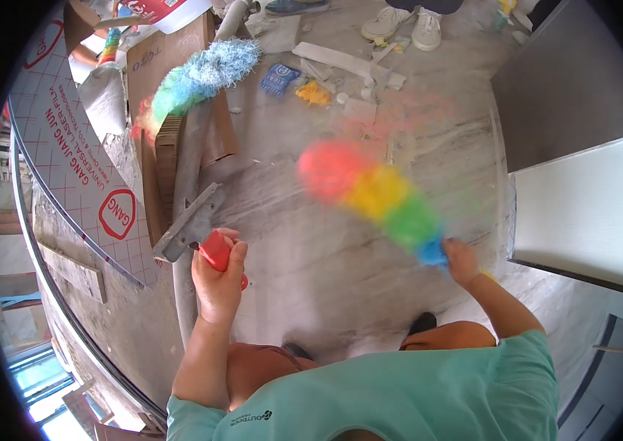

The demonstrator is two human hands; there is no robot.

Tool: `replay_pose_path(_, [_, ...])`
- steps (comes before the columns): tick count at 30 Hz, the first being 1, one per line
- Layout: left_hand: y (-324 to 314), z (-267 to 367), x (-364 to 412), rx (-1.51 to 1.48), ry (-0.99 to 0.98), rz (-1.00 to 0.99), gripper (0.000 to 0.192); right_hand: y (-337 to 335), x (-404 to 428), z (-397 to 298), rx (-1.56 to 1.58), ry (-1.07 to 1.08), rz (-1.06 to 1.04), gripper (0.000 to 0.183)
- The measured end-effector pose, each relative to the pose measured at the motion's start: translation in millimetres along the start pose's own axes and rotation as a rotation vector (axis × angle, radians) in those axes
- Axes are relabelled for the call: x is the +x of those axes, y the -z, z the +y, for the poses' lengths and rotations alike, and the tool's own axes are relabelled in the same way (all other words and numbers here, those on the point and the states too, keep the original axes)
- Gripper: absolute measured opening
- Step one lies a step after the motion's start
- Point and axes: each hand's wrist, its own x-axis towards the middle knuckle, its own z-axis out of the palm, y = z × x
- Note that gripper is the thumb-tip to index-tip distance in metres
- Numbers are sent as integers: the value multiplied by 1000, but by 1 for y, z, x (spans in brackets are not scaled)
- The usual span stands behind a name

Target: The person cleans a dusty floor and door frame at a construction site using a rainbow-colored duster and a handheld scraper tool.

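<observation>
My left hand (220, 286) grips the red handle of a scraper (215, 251). The scraper's wide grey metal head (189, 223) points up and to the left, beside a grey pipe (186, 182). In my right hand (461, 262) is a fluffy duster (383, 193), banded red, yellow, green and blue. It is held by its blue end over the marbled floor (289, 242), and its outline is blurred. A second fluffy duster (207, 69), pale blue, green and red, lies across the pipe and a cardboard box (165, 47).
White scraps (339, 58), a blue packet (279, 79) and a yellow crumpled piece (313, 93) litter the floor ahead. Another person's white shoes (426, 30) stand beyond. Film-covered sheet (85, 165) with writing is at left; a grey-and-white cabinet-like unit (581, 193) flanks the right.
</observation>
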Motion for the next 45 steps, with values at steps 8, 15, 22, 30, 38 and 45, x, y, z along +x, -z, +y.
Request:
replay_pose_path(8, [23,2,-11,59,-99,64,14,5,73,-61,-145,404,-317,44])
replay_pose_path(15, [39,20,-8,-70,-82,99,15,-13,126,-133,-80,617,-369,42])
replay_pose_path(22, [73,27,-10,-164,-211,66,16,11,195,-141,-133,142,-129,28])
replay_pose_path(30, [61,18,-20,-101,-108,18,26,-109,87,-193,32,483,-857,41])
replay_pose_path(38, [77,9,-15,-123,-99,185,28,26,181,-343,269,412,-505,29])
replay_pose_path(45, [105,13,-6,-243,-24,330,28,94,179,-414,1228,264,-577,52])
